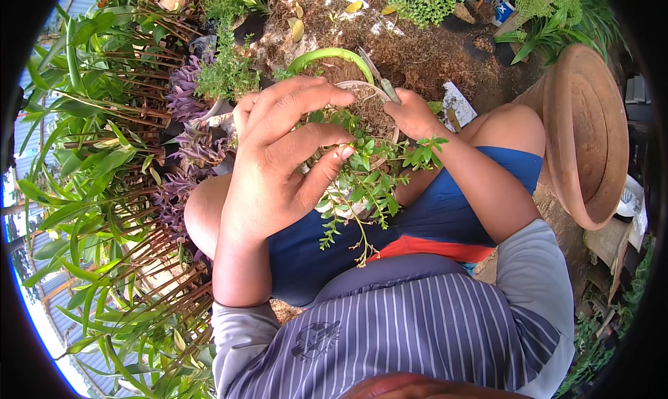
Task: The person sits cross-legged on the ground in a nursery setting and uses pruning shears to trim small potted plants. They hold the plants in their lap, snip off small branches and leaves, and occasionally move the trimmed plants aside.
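Observation:
A leafy green potted plant point(368, 164) spreads its stems between my knees. Its round pot with a pale rim point(357, 84) holds brown, fibrous soil point(374, 112). My left hand point(289, 148) is over the plant's left side, thumb and index fingertips pinched at a small leafy sprig, the other fingers spread. At the pot's right rim, my right hand point(412, 112) grips the grey-green handle of a narrow-bladed metal tool point(389, 88), blade pointing up and away from me. A curved bright green strip point(334, 53) arches behind the pot. My left hand hides part of the pot and stems.
A large terracotta pot point(589, 138) lies tipped at the right. Tall leafy plants point(99, 200) and purple-leaved plants point(188, 101) crowd the left. Loose brown soil point(428, 49) covers the ground ahead, with a white slab piece point(459, 104) and a small-leaved bush point(422, 2) beyond.

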The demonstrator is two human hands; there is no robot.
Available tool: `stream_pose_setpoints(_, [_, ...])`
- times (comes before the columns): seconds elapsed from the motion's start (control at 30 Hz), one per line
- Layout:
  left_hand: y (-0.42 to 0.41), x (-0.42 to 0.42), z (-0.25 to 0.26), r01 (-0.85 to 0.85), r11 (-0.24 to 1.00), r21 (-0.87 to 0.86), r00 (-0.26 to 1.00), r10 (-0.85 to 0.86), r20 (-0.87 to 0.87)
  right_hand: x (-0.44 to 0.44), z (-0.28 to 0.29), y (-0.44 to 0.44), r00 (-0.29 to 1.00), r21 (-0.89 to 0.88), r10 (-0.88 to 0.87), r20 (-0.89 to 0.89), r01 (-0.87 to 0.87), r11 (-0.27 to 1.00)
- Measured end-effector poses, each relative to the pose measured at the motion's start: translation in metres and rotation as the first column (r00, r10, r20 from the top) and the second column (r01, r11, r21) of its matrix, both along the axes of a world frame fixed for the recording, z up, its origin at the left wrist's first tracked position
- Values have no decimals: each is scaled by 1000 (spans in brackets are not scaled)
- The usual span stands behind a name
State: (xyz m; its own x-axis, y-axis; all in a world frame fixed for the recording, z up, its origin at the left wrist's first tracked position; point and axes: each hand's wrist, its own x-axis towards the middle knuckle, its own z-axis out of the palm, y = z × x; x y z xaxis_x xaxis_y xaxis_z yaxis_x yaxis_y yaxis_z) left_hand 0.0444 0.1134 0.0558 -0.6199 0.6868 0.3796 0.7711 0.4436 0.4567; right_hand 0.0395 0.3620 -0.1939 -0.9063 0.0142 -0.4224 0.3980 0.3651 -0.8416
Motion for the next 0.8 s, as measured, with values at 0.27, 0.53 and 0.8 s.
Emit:
stream_pose_setpoints(0.27, [-1,-1,1,53,999,6,999,-53,8,3,-12,0,997,-11,-31,-72,30,999])
stream_pose_setpoints(0.53, [0,2,-1,24,997,66,996,-30,85,2,-21,-3,995,-70,-64,-71,59,996])
stream_pose_setpoints(0.8, [-7,9,1,-100,974,203,995,97,28,1,16,-2,999,106,41,23,-43,993])
